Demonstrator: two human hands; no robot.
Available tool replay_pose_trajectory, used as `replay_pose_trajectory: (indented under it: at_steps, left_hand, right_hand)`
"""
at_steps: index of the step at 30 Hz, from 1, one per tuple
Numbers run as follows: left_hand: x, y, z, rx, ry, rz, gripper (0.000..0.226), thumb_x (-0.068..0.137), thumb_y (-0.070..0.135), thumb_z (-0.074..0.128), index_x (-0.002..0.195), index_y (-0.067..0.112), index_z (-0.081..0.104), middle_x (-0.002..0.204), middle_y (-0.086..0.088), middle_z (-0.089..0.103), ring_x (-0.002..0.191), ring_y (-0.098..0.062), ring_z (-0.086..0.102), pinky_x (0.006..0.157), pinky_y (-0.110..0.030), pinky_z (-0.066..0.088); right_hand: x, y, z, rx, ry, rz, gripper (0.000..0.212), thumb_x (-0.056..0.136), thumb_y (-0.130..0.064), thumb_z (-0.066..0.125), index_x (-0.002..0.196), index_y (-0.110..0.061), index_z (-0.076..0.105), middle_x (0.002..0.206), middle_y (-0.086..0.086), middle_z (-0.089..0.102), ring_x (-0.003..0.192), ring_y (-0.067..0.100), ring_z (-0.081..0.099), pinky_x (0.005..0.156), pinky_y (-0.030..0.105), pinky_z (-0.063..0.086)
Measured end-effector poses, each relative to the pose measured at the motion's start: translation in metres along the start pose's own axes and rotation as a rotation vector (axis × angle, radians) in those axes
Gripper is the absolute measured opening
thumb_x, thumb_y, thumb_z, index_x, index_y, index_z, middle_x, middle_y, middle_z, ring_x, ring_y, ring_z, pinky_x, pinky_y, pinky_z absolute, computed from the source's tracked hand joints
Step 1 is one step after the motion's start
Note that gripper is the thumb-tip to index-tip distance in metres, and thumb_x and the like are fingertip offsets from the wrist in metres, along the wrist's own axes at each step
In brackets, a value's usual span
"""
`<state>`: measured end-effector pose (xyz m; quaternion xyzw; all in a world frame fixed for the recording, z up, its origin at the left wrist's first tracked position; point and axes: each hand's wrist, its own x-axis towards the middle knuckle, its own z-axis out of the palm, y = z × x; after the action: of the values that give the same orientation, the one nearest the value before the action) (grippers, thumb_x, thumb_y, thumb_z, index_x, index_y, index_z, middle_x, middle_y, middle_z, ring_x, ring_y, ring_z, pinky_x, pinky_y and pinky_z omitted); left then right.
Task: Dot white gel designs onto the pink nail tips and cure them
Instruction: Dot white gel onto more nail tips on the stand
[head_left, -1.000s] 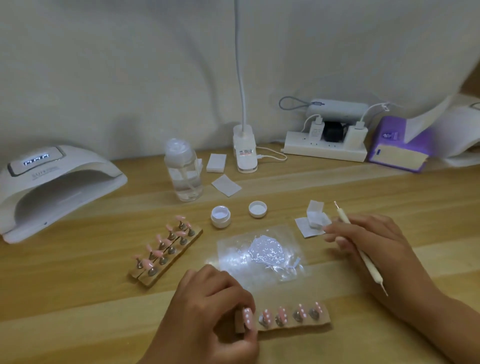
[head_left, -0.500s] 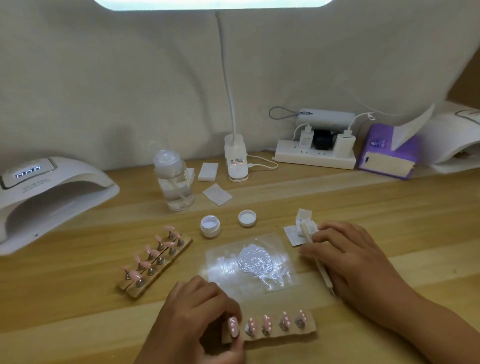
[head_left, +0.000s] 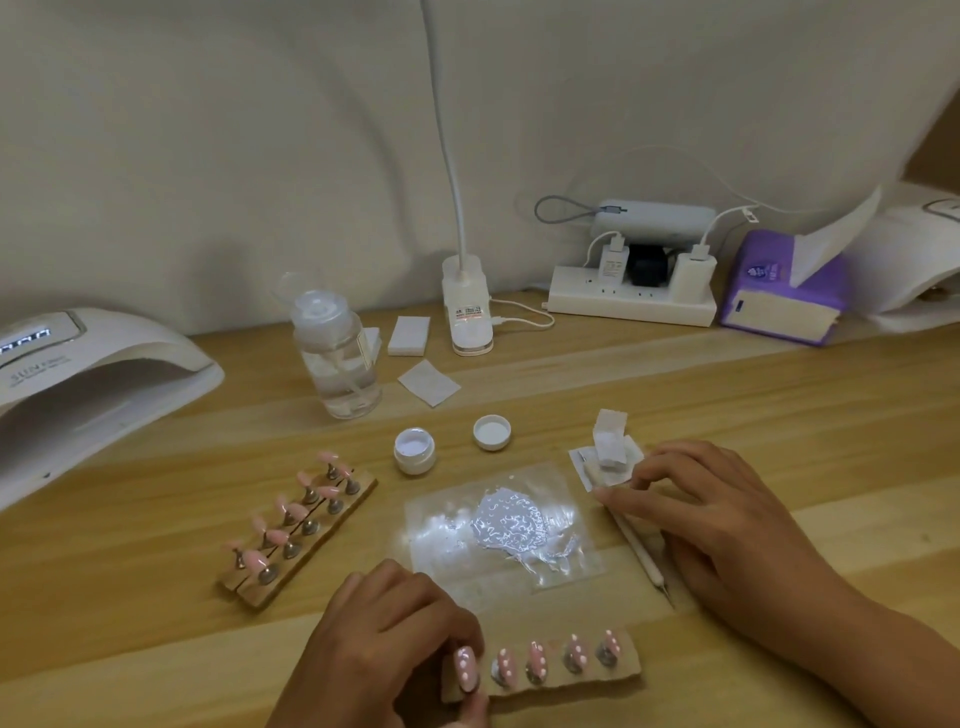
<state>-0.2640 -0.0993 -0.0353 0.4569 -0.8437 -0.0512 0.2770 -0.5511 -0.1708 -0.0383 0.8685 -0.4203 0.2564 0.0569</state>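
While my left hand (head_left: 384, 649) curls around the near-left end of the wooden strip (head_left: 550, 688), thumb and fingertips pinching it at the counter's (head_left: 779, 405) front edge, the five pink nail tips (head_left: 537, 662) on that strip stand in a row, each already carrying white dots. My right hand (head_left: 727, 525) lies loose, fingers stretched out over the upper end of the dotting tool (head_left: 644, 558), which rests flat on the counter with its metal point aimed back toward me; my fingertips touch the small stack of wipes (head_left: 610, 452) just beyond it. Between my hands lies a clear plastic sheet (head_left: 441, 551) smeared with a patch of white gel (head_left: 511, 525). Behind the sheet the open gel jar (head_left: 414, 451) sits with its lid (head_left: 492, 432) just beside it, upturned. To the left, a second wooden holder (head_left: 311, 540) lies at an angle, its pink tips undotted. The curing lamp (head_left: 93, 384) stands at the far left, display lit, well apart from the dotted strip. A clear bottle (head_left: 337, 358) stands behind the jar.
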Motion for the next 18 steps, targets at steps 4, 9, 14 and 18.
replay_pose_trajectory:
  at_steps: [4,9,14,18]
  left_hand:
    - [0.0015,0.0006,-0.0024,0.007,-0.017,0.024,0.012,0.077,0.044,0.064,0.073,0.033,0.068,0.075,0.019,0.059,0.074,-0.003,0.055,0.071,-0.023,0.04]
    - [0.0034,0.002,0.0013,0.045,0.038,0.018,0.017,0.081,0.035,0.059,0.066,0.032,0.068,0.069,0.018,0.059,0.067,-0.005,0.056,0.066,-0.024,0.042]
    - [0.0041,0.0013,0.0016,0.083,0.031,0.019,0.022,0.082,0.042,0.059,0.064,0.035,0.069,0.066,0.019,0.058,0.065,-0.002,0.053,0.064,-0.02,0.041]
    - [0.0056,0.0032,0.0002,0.083,-0.04,0.002,0.019,0.078,0.046,0.058,0.063,0.039,0.068,0.065,0.021,0.057,0.071,0.006,0.046,0.065,-0.014,0.038]
  right_hand:
    - [0.0002,-0.0002,-0.0013,0.018,0.001,-0.008,0.041,0.085,-0.018,0.044,0.108,-0.021,0.077,0.095,-0.001,0.066,0.101,0.02,0.057,0.081,0.034,0.046]
    - [-0.0006,0.0004,-0.0026,0.021,0.013,0.019,0.045,0.082,-0.014,0.043,0.113,-0.02,0.075,0.098,-0.002,0.066,0.105,0.016,0.052,0.087,0.029,0.043]
    - [-0.0021,0.001,-0.0034,0.083,0.082,0.091,0.043,0.083,-0.012,0.044,0.115,-0.016,0.073,0.097,-0.004,0.065,0.103,0.014,0.052,0.088,0.026,0.039]
    - [-0.0003,0.0027,-0.0044,0.119,0.137,0.149,0.037,0.085,-0.016,0.047,0.11,-0.017,0.074,0.097,-0.009,0.065,0.101,0.013,0.054,0.085,0.029,0.042]
